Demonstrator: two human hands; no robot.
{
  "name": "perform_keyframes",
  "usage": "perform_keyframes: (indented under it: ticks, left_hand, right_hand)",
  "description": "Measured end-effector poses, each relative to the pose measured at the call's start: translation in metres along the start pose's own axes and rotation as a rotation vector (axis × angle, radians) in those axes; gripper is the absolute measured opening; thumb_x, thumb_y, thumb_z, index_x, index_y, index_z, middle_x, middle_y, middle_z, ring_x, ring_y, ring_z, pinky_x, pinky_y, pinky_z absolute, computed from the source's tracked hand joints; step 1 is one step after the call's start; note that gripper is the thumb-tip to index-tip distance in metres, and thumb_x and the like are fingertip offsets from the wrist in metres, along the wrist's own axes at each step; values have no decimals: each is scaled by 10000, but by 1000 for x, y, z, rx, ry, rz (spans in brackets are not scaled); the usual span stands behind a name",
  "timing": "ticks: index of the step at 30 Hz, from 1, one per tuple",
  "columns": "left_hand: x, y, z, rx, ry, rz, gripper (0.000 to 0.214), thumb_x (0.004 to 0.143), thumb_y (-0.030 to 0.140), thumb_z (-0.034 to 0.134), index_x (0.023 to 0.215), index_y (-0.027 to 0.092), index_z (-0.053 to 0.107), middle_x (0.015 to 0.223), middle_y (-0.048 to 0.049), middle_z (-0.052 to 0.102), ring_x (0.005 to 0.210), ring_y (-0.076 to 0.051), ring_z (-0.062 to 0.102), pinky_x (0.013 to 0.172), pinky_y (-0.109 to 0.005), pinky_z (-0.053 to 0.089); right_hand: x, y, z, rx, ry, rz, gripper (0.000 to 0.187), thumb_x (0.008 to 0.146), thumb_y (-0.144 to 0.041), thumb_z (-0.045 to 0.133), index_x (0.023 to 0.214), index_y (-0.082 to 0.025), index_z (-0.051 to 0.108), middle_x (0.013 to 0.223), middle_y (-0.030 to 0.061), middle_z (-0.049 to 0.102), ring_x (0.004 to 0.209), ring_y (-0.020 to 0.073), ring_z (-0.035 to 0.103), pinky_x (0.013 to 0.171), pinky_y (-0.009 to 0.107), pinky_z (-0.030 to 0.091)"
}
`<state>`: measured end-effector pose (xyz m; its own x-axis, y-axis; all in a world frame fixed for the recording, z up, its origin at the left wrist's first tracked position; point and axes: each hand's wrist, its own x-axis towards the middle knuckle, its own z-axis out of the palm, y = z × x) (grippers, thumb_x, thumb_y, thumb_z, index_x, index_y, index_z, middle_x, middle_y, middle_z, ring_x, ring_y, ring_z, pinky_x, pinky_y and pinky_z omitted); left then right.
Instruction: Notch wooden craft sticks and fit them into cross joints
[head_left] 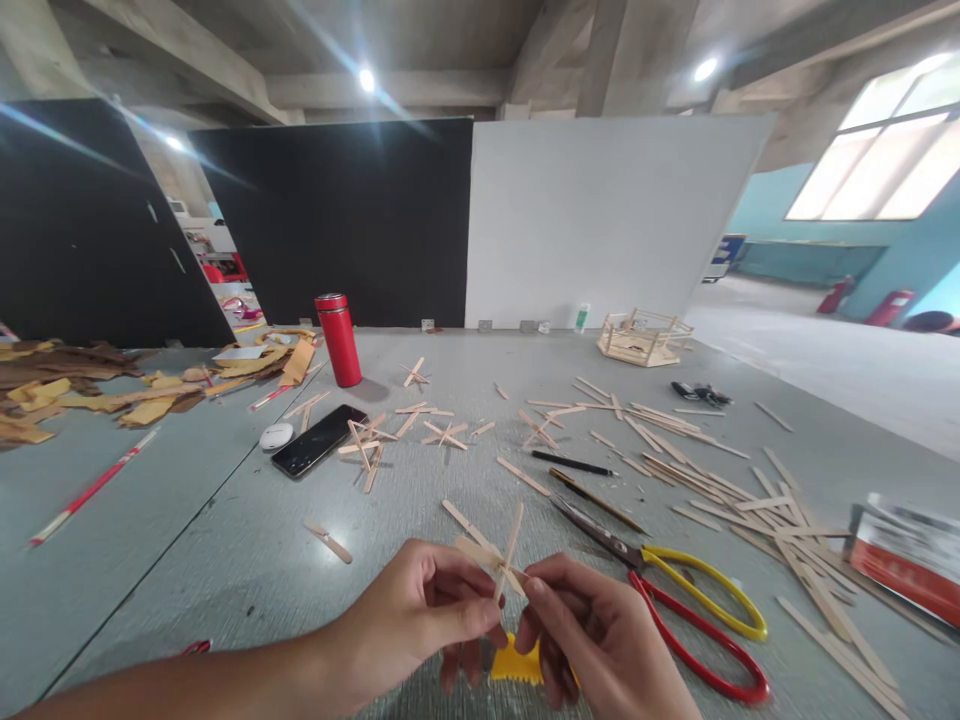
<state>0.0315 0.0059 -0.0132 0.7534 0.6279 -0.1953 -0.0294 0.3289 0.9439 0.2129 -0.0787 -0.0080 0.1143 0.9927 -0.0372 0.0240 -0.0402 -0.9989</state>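
Between my two hands is a small star-like piece of crossed wooden craft sticks [501, 560], raised a little above the table. My left hand [442, 610] pinches a lower stick end with thumb and fingers. On the other side, my right hand [581, 620] grips a stick end near the crossing. Below the hands a yellow toothed object [516, 660] shows in part; the fingers hide the rest. Scissors [641, 555] with one yellow and one red handle lie just right of my right hand. A single craft stick [525, 476] lies beyond the held piece.
Loose craft sticks [780, 520] spread over the right side. Several crossed-stick pieces [446, 435] lie mid-table by a phone [319, 442] and a red flask [339, 340]. A stick frame [645, 340] stands at the back right. Pens [574, 462] lie before the scissors. Torn brown scraps [150, 395] pile left.
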Motion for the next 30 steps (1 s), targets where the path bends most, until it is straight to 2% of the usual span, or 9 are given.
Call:
perform_keyframes:
  ticks: [7,11,20,24,26,28,30]
  left_hand:
    - [-1,3,-2,48,-6,33,424,797,483,862,962,121,714,839,-78,765,564,-99,653,483,-183,459]
    - [0,4,-2,68,-32,13,372,822,456,842,964,128,740,835,-74,769,565,-94,647,487,-180,463]
    - [1,4,-3,77,-28,-1,398,817,468,834,964,115,725,786,-68,748,515,-80,601,486,-188,458]
    - [0,7,0,124,-63,23,423,881,532,731,891,111,695,761,-65,699,506,-93,581,476,-210,444]
    - [-1,7,1,155,-1,77,388,941,516,638,913,129,658,826,-62,673,559,-114,600,492,-231,459]
    - [-3,6,0,264,153,196,293,975,442,602,1063,163,625,968,-67,657,699,-143,640,554,-245,486]
    - [-7,7,-2,462,287,368,295,985,350,613,1244,216,575,1112,-71,643,864,-164,647,656,-258,506]
  right_hand:
    - [3,5,-5,-5,-36,4,468,955,-619,645,892,-156,668,684,21,692,451,65,523,453,185,421]
    - [4,7,-3,-8,-58,24,496,944,-644,643,895,-151,676,662,18,687,437,62,521,442,177,413]
    - [4,4,-4,3,-52,34,499,946,-646,641,886,-151,678,677,24,707,421,53,547,433,158,390]
    - [8,6,-7,74,-83,59,514,922,-660,664,833,-154,656,649,20,695,391,61,570,399,152,377]
    - [9,7,-8,136,-89,83,509,915,-653,678,823,-153,649,631,13,683,373,61,564,380,147,366]
    - [9,9,-8,189,-99,105,481,920,-629,689,842,-156,647,624,5,678,364,56,543,370,144,371]
    - [7,10,-7,217,-123,126,463,923,-615,694,867,-158,647,605,-4,672,361,54,523,369,142,384]
